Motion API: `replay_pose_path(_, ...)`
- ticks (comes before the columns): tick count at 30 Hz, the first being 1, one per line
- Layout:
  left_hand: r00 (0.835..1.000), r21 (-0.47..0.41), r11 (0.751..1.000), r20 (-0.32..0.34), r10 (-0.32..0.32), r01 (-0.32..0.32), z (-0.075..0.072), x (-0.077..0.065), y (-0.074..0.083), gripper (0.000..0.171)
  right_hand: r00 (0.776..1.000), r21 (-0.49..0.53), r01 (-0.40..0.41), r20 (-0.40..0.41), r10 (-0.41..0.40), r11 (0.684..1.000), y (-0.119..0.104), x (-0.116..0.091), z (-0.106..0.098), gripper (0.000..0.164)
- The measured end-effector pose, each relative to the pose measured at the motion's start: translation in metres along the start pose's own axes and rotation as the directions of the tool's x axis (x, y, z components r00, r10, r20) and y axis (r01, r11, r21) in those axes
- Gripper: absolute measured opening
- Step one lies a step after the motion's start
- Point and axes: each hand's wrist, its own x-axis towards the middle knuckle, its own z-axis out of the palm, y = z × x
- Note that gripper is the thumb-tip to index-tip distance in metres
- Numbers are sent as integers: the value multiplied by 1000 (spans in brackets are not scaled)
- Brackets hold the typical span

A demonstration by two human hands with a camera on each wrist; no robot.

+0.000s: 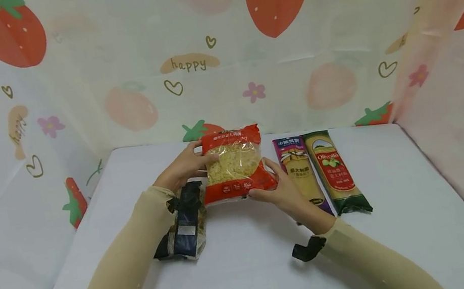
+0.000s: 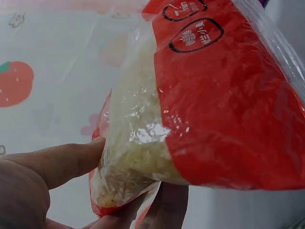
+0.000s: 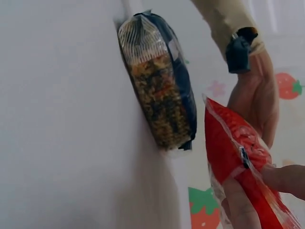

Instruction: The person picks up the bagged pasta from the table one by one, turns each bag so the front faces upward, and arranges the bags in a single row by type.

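Observation:
A red and clear bag of pasta (image 1: 235,162) is held up between both hands above the white table. My left hand (image 1: 185,166) grips its left side, thumb on the front and fingers behind; the left wrist view shows the thumb and fingers around the bag's end (image 2: 143,124). The right hand (image 1: 279,193) pinches the lower right corner, with a thumb and finger on the red film (image 3: 243,167) in the right wrist view. Below the left wrist lies a dark blue bag of pasta (image 1: 187,228), whose clear side shows multicoloured pieces (image 3: 159,95) in the right wrist view.
To the right, a purple pack of pasta (image 1: 301,171) lies beside a green and red pack of pasta (image 1: 337,168), partly behind the right hand. Strawberry-printed cloth (image 1: 214,91) walls in the white table (image 1: 244,275) at the back and both sides.

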Motion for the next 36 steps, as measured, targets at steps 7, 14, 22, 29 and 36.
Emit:
replay_pose_path(7, 999, 30, 999, -3, -45, 45, -8, 20, -2, 94, 998, 66, -68, 11, 68, 996, 1, 17, 8, 95)
replay_pose_path(14, 999, 62, 997, 0, -54, 54, -15, 33, -3, 87, 991, 98, -126, -24, 129, 987, 6, 41, 19, 92)
replay_pose_path(22, 994, 89, 990, -3, -107, 107, -22, 41, -13, 90, 996, 2, -81, -30, 81, 997, 25, 60, 30, 91)
replay_pose_path(29, 994, 116, 987, 2, -111, 110, -23, 45, -16, 83, 992, 47, -119, -33, 120, 992, 30, 61, 38, 90)
replay_pose_path(36, 993, 118, 987, 30, -114, 110, -25, 51, -19, 81, 991, 12, -128, -43, 129, 992, 31, 64, 38, 90)
